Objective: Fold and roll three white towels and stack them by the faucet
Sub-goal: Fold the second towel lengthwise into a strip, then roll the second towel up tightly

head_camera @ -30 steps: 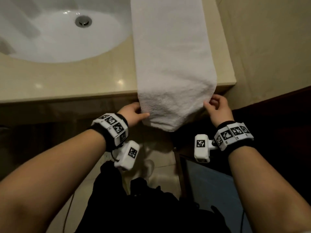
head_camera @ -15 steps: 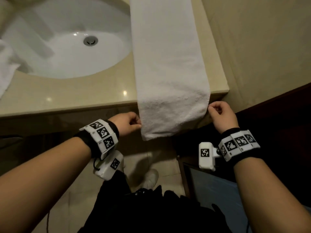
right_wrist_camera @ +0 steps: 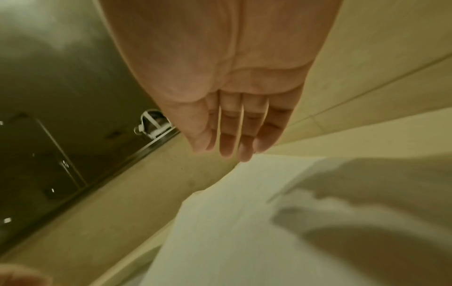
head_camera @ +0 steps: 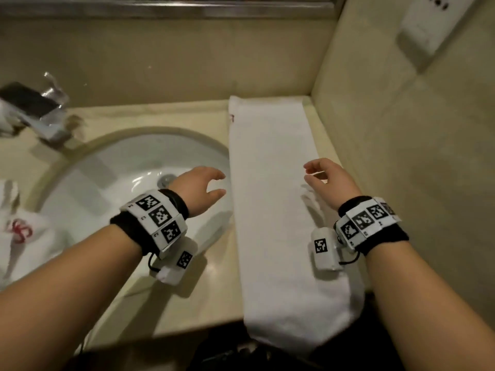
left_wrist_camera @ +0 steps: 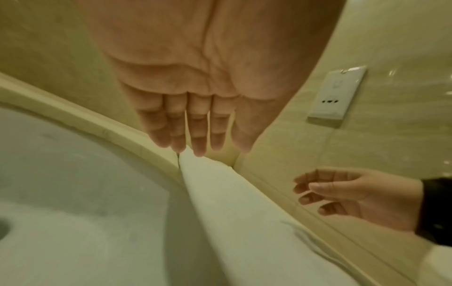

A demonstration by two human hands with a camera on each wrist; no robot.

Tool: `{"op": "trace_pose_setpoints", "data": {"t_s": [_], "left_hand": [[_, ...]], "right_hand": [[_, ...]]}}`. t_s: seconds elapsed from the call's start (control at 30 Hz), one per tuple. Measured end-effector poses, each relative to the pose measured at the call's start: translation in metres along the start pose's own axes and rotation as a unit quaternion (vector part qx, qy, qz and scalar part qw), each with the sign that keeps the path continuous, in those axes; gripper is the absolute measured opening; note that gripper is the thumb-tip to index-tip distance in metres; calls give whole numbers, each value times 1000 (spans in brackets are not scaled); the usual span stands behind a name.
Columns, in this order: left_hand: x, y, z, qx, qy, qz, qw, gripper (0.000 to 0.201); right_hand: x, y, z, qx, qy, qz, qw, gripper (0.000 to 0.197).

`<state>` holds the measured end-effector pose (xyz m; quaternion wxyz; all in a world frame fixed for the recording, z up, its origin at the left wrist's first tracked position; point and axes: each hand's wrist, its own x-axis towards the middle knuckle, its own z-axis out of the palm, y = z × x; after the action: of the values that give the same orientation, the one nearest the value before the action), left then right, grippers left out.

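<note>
A long white towel folded into a narrow strip lies on the counter right of the basin, its near end hanging over the front edge. My left hand hovers over the basin's right rim beside the strip, fingers relaxed and empty. My right hand hovers above the strip's right edge, fingers loosely curved, holding nothing. The left wrist view shows the towel running to the corner below my straight fingers. In the right wrist view the towel lies under my fingers. The faucet stands at the back left.
The white basin fills the counter's middle. Another white towel with a red logo lies crumpled at the left edge. A beige wall with a socket plate closes the right side; a mirror ledge runs along the back.
Both hands let go of the towel's hanging near end and rose forward over the counter, now flanking the strip's middle. The head view tilted up toward the wall.
</note>
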<state>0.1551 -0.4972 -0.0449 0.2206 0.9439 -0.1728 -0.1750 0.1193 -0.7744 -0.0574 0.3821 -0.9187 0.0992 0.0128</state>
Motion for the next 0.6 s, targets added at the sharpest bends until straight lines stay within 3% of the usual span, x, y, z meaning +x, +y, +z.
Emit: {"op": "trace_pose_setpoints", "data": {"t_s": [0.27,0.43,0.6], "left_hand": [[176,-22,-35,77,-8,53,996,55],[233,-40,-30,107,-21,95,989,66],[244,-49,-23,119,4,140,983,71]], "right_hand": [[175,-9,10,-162,-71,-12,984,42],[231,4,15,-258,-133,-16,957,57],[237,15,6,-297,-154,-35,942,75]]}}
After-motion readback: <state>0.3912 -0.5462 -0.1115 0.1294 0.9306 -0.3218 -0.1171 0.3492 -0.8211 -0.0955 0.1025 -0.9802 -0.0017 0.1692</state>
